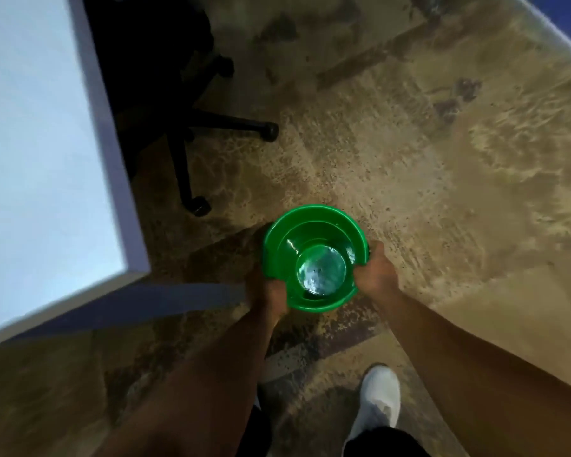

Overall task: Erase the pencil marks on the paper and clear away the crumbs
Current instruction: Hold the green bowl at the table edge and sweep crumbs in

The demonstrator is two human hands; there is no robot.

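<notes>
Your left hand grips green bin rim at lower left; your right hand grips rim at right. Bin sits between both hands, frame centre, above floor.

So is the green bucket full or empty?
Nearly empty. Looking straight down into the green bucket, its shiny bottom shows, with only a few tiny dark specks. The left hand and right hand grip its rim.

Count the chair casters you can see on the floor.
2. One caster ends the leg pointing right; the other caster sits nearer the green bucket. More may hide in the dark under the table.
</notes>
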